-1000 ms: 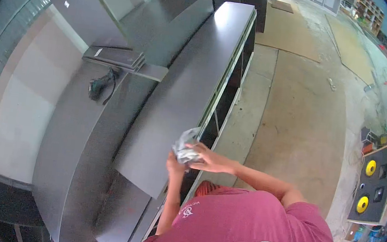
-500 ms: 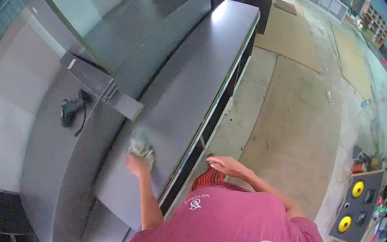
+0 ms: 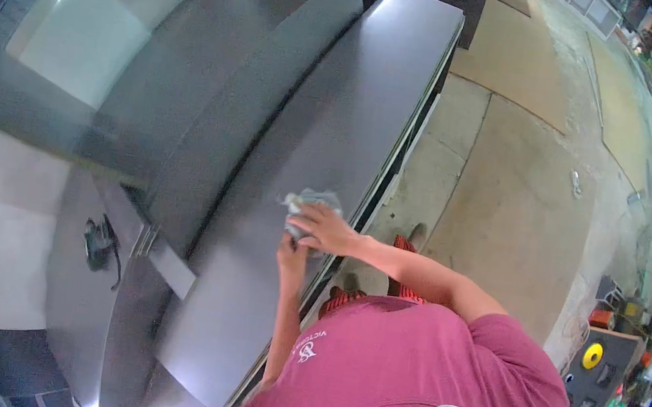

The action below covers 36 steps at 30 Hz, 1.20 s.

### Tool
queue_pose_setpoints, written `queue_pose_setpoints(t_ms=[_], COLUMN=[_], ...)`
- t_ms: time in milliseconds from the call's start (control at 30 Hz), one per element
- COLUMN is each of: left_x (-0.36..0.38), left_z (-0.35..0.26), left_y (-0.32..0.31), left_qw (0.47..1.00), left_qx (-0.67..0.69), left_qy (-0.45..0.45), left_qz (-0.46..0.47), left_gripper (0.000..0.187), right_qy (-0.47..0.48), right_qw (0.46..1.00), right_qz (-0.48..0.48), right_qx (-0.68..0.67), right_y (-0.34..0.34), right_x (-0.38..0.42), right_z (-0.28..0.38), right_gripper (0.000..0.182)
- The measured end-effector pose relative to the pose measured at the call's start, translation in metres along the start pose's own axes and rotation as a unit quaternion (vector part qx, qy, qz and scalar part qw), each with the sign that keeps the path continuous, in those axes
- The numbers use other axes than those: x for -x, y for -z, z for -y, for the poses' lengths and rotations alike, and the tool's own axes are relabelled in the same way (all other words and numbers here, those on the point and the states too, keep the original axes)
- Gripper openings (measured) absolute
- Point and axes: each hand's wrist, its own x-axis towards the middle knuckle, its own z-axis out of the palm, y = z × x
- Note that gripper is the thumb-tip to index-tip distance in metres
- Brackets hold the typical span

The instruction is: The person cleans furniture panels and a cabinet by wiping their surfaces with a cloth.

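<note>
A crumpled grey cloth [image 3: 312, 199] lies on the long dark grey panel [image 3: 327, 130], near its right edge. My right hand [image 3: 321, 226] presses down on the cloth with fingers spread over it. My left hand [image 3: 292, 251] sits just below and partly under the right hand, touching the cloth's lower edge. Both arms reach forward from my red shirt.
A dark power tool with cord [image 3: 99, 244] lies on a lower grey panel at the left. More grey panels lean behind. Concrete floor [image 3: 507, 185] with brown boards lies right; a black case with yellow discs [image 3: 594, 381] stands at far right.
The cloth has moved up and right along the panel. My right hand, free half a second ago, now rests on the cloth beside my left hand. The view has shifted.
</note>
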Motion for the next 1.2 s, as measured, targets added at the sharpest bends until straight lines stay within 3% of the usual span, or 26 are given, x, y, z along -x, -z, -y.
queue_pose_setpoints(t_ms=[67, 133, 200, 267, 300, 367, 433, 467, 500, 567, 633, 700, 733, 767, 800, 833, 867, 933, 1000, 1033, 1200], left_x=[-0.027, -0.035, -0.047, -0.058, -0.072, -0.092, -0.123, -0.139, -0.158, -0.185, -0.222, -0.265, -0.285, -0.294, -0.316, -0.342, -0.366, -0.41, -0.433, -0.448, -0.519], left_z=[0.024, 0.029, 0.057, 0.03, 0.011, -0.017, -0.032, -0.037, -0.044, -0.062, -0.081, -0.095, -0.097, -0.092, -0.104, -0.12, -0.133, -0.155, -0.161, -0.163, -0.201], left_y=[-0.005, -0.022, -0.048, -0.087, -0.114, -0.168, -0.205, -0.222, -0.241, -0.264, -0.289, -0.315, -0.327, -0.336, -0.356, -0.377, -0.397, -0.436, -0.457, -0.469, -0.53], left_qw=[0.992, 0.986, 0.958, 0.89, 0.889, 0.814, 0.821, 0.828, 0.831, 0.834, 0.831, 0.832, 0.828, 0.823, 0.826, 0.827, 0.828, 0.836, 0.845, 0.831, 0.81], left_qx=[-0.12, -0.038, -0.094, -0.357, -0.359, -0.486, -0.473, -0.459, -0.454, -0.481, -0.491, -0.492, -0.505, -0.518, -0.515, -0.524, -0.531, -0.526, -0.516, -0.531, -0.544], left_qy=[0.009, -0.05, -0.013, 0.092, 0.089, 0.232, 0.234, 0.239, 0.241, 0.185, 0.173, 0.158, 0.136, 0.115, 0.117, 0.094, 0.069, 0.033, 0.002, 0.003, 0.005], left_qz=[-0.04, -0.155, -0.271, -0.268, -0.271, -0.219, -0.218, -0.215, -0.215, -0.198, -0.199, -0.201, -0.203, -0.204, -0.199, -0.18, -0.162, -0.15, -0.14, -0.163, -0.218], left_gripper=[0.026, 0.03, 0.039, 0.049, 0.049, 0.054, 0.056, 0.057, 0.057, 0.059, 0.059, 0.059, 0.06, 0.06, 0.06, 0.059, 0.059, 0.059, 0.058, 0.058, 0.057], right_qy=[0.112, 0.133, 0.159, 0.161, 0.122, -0.017, -0.055, -0.127, -0.154, -0.175, -0.292, -0.156, -0.139, -0.029, 0.119, 0.083, 0.13, 0.121, 0.119, 0.068, -0.11], right_qw=[0.994, 0.99, 0.985, 0.978, 0.978, 0.981, 0.97, 0.934, 0.926, 0.916, 0.913, 0.954, 0.968, 0.987, 0.976, 0.967, 0.969, 0.968, 0.98, 0.982, 0.945], right_qz=[0.001, 0.009, 0.014, -0.063, -0.029, -0.029, -0.123, -0.141, -0.181, -0.218, -0.164, -0.14, -0.123, -0.053, -0.079, 0.101, 0.048, 0.084, 0.054, 0.065, -0.092], right_qx=[0.006, 0.035, 0.069, 0.115, 0.168, 0.191, 0.201, 0.302, 0.294, 0.287, 0.233, 0.215, 0.168, 0.15, 0.163, 0.217, 0.203, 0.204, 0.15, 0.164, 0.295], right_y=[-0.011, 0.006, 0.033, 0.062, 0.085, 0.159, 0.204, 0.254, 0.286, 0.336, 0.391, 0.405, 0.388, 0.366, 0.32, 0.371, 0.343, 0.353, 0.361, 0.373, 0.48], right_x=[-0.022, -0.041, -0.062, -0.087, -0.102, -0.117, -0.128, -0.128, -0.129, -0.128, -0.137, -0.143, -0.143, -0.135, -0.123, -0.119, -0.11, -0.119, -0.126, -0.137, -0.185], right_z=[-0.039, -0.059, -0.101, -0.16, -0.197, -0.266, -0.38, -0.406, -0.458, -0.518, -0.547, -0.537, -0.529, -0.517, -0.537, -0.476, -0.495, -0.522, -0.545, -0.567, -0.74], right_gripper=[0.049, 0.047, 0.046, 0.047, 0.048, 0.043, 0.037, 0.032, 0.031, 0.031, 0.03, 0.025, 0.026, 0.028, 0.035, 0.041, 0.045, 0.047, 0.046, 0.045, 0.046])
